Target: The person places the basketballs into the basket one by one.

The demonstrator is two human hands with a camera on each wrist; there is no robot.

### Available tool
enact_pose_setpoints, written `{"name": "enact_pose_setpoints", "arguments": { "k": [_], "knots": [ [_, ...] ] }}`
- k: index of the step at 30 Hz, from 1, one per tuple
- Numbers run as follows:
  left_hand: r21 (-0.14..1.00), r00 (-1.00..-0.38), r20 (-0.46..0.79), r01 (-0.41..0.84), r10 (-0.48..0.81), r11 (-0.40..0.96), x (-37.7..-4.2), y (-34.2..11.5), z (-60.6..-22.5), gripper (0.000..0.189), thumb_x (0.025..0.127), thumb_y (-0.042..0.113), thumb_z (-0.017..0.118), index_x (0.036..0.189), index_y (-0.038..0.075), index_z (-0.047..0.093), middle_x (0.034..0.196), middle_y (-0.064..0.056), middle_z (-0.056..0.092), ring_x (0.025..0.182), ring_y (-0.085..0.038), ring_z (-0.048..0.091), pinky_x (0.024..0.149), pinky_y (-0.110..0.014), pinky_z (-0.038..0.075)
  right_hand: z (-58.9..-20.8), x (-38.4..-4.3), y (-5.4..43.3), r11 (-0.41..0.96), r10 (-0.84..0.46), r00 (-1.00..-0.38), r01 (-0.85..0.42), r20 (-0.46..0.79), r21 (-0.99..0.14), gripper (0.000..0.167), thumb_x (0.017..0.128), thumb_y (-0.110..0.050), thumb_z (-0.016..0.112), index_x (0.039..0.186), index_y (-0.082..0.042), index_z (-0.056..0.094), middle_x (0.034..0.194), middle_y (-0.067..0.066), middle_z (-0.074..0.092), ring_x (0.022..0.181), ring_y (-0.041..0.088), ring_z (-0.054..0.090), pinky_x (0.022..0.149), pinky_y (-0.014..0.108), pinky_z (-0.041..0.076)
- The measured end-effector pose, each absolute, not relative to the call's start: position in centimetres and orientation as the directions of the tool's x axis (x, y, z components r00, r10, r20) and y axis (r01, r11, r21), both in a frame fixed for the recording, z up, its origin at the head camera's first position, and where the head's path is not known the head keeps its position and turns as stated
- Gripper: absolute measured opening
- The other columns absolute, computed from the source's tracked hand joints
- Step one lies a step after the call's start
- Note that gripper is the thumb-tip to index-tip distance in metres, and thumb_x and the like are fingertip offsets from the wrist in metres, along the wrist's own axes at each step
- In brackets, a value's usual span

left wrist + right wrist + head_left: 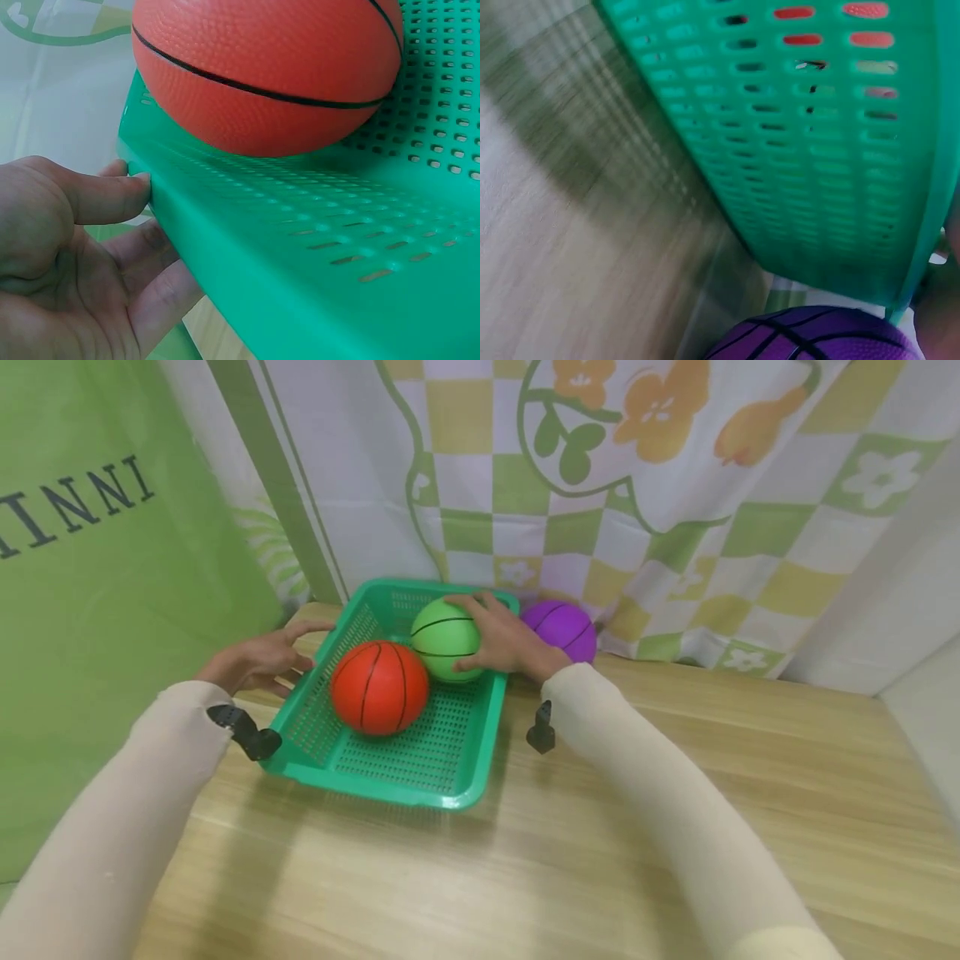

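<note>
A green ball [442, 639] with black lines sits in the far right part of a green plastic basket [480, 777]. My right hand [504, 639] grips this ball from the right, fingers over its top and thumb at its near side. A red ball [380, 687], marked like a basketball, lies beside it toward the basket's left. My left hand [262, 660] is at the basket's left side. In the left wrist view, its thumb tip meets the rim [217, 274], with the other fingers fairly straight against the outside. The right wrist view shows mostly the basket's slotted wall [795, 165].
Outside the basket's far right corner, a purple ball [562, 628] rests by the patterned curtain [465, 468]. The basket stands on a wooden table [675, 827]. Green lettered fabric [112, 635] hangs at the left, and a white wall [926, 693] borders the right.
</note>
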State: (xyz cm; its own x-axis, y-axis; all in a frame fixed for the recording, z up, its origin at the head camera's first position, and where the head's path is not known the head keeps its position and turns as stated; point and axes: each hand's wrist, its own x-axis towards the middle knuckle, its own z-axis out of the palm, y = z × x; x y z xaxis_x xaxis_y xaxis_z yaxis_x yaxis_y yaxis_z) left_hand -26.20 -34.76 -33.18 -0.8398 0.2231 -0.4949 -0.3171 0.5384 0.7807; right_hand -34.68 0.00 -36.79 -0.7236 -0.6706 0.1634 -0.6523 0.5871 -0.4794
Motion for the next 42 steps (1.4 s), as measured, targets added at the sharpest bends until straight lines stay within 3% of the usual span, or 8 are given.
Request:
{"name": "enact_pose_setpoints", "arguments": {
  "k": [12,19,26,35,42],
  "knots": [
    [0.767,-0.837,-0.502,-0.316,0.217,0.558,-26.2,-34.5,-33.0,0.074,0.105,-0.002,0.038,0.162,0.023,-0.002,0.141,-0.039,0.037,0.108,-0.036,0.063,0.079,-0.047,0.059,-37.1,-34.9,-0.1,0.618,-0.672,-0.732,-0.639,0.114,-0.458,0.102,0.076,-0.039,0.088,0.157,-0.026,0.029,0.154,0.018,0.027,0.135,0.037,0.036,0.1,0.058,0.043],
    [0.767,-0.841,-0.496,-0.308,0.216,0.563,-26.1,-34.4,-32.9,0.074,0.105,-0.002,0.038,0.162,0.023,-0.002,0.139,-0.038,0.041,0.104,-0.033,0.066,0.078,-0.046,0.059,-36.8,-35.0,0.2,0.617,-0.682,-0.725,-0.643,0.1,-0.455,0.101,0.077,-0.04,0.087,0.158,-0.027,0.028,0.155,0.018,0.026,0.138,0.037,0.031,0.104,0.059,0.038],
    [0.77,-0.838,-0.5,-0.313,0.221,0.556,-26.1,-34.5,-33.0,0.075,0.105,-0.002,0.039,0.162,0.023,-0.002,0.135,-0.036,0.044,0.102,-0.032,0.066,0.077,-0.046,0.059,-35.9,-34.8,1.2,0.612,-0.708,-0.701,-0.669,0.084,-0.422,0.092,0.086,-0.043,0.079,0.159,-0.024,0.026,0.156,0.02,0.026,0.142,0.037,0.025,0.11,0.06,0.03],
    [0.782,-0.844,-0.482,-0.293,0.236,0.55,-26.1,-34.5,-33.0,0.075,0.103,-0.004,0.04,0.162,0.02,0.0,0.128,-0.032,0.05,0.096,-0.029,0.067,0.074,-0.044,0.06,-34.2,-34.5,3.5,0.572,-0.723,-0.673,-0.711,0.159,-0.409,0.074,0.091,-0.038,0.075,0.151,-0.011,0.041,0.152,0.019,0.036,0.141,0.036,0.031,0.115,0.054,0.024],
    [0.784,-0.841,-0.484,-0.294,0.243,0.547,-26.1,-34.5,-33.1,0.075,0.103,-0.005,0.039,0.162,0.019,-0.001,0.131,-0.036,0.046,0.098,-0.029,0.067,0.077,-0.046,0.059,-32.8,-34.2,5.1,0.581,-0.718,-0.683,-0.695,0.137,-0.424,0.07,0.092,-0.04,0.073,0.149,-0.011,0.045,0.155,0.018,0.035,0.144,0.035,0.026,0.115,0.055,0.024]
  ]
}}
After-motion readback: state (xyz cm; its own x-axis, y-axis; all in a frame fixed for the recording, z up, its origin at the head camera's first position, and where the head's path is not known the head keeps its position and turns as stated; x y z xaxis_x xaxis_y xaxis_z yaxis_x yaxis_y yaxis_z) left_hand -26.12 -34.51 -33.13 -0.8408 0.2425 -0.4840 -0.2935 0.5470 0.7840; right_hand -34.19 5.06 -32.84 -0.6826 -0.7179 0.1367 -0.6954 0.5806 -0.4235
